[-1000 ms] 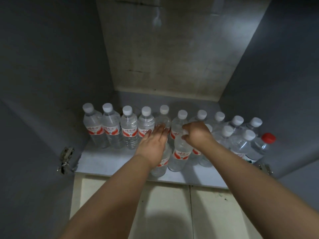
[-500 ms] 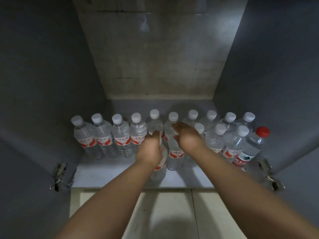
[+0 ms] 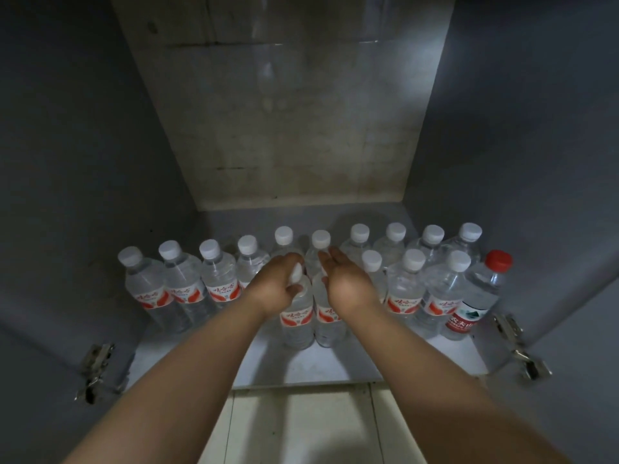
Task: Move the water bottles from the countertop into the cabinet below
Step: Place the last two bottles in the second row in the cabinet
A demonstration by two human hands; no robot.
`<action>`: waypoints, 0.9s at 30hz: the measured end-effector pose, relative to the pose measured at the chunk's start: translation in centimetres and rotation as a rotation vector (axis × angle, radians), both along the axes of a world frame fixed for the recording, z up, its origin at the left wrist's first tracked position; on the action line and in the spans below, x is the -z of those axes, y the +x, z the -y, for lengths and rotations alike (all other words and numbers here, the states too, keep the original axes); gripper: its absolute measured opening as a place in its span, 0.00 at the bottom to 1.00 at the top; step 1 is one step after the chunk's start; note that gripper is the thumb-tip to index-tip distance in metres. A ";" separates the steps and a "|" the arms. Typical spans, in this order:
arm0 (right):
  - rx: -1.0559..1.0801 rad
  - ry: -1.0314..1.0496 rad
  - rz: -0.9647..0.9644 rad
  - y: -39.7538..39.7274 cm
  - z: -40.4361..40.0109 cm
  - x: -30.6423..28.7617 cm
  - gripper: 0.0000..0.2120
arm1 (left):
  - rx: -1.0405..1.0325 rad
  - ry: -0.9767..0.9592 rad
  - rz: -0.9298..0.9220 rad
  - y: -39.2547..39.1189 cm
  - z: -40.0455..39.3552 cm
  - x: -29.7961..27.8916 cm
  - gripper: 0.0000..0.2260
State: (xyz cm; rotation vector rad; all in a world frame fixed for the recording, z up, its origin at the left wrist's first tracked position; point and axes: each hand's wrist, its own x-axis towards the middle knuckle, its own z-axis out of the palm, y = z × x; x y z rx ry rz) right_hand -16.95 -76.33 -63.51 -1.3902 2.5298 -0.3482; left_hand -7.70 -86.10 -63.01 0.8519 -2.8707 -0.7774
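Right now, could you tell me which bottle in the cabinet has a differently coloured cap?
The bottle at the far right: its cap is red, all others visible are white.

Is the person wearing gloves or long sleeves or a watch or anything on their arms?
No. Both arms are bare from as far up as the picture shows down to the fingertips: no sleeves, no gloves. The left hand and the right hand show no rings, and neither wrist has a watch or a bracelet. The light is dim, so tiny marks would be hard to spot.
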 end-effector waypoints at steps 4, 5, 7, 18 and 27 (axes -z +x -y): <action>0.004 0.000 0.024 0.2 -0.1 -0.2 0.30 | 0.020 0.014 0.022 0.2 -0.1 0.0 0.23; 0.000 0.004 0.037 0.2 -0.1 -0.2 0.30 | 0.020 0.018 0.018 0.4 -0.2 0.0 0.24; -0.009 0.013 0.066 0.2 -0.2 -0.4 0.31 | 0.003 0.029 -0.020 0.8 -0.2 -0.2 0.26; -0.056 -0.067 -0.127 2.1 -3.2 -3.1 0.23 | -0.144 -0.444 -0.034 5.2 -2.0 -1.4 0.17; 0.002 0.146 -0.017 7.2 -10.1 -7.8 0.25 | -0.160 -0.253 0.390 11.7 -8.9 -3.5 0.20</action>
